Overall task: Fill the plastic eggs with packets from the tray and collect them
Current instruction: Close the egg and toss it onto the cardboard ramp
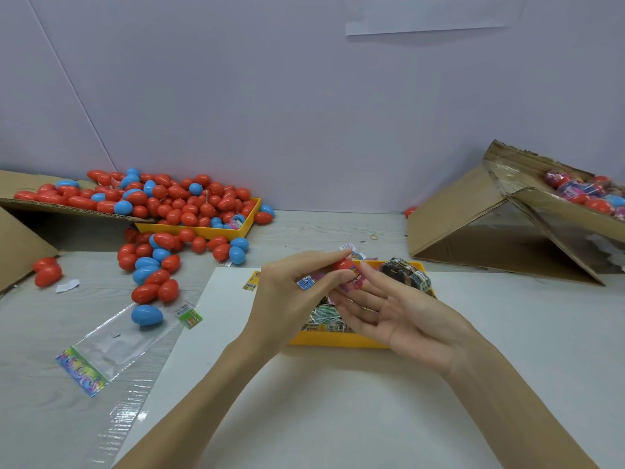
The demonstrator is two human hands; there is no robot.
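Head view: both hands meet at frame centre over yellow tray point(338, 340) of packets point(325, 320). Left hand point(287, 296) has fingers curled round a red egg point(343, 265) & a pink packet point(355, 279) pressed against it, w/ a small blue-white packet point(306, 282) at its fingers. Right hand point(402, 319) lies palm up, fingers nearly straight, tips touching the pink packet from below. Loose red & blue eggs point(159, 269) spill across left of frame from a second yellow tray point(203, 230) and cardboard. Cardboard box point(527, 211) at right edge holds eggs. Clear bag point(111, 346) lies lower left.
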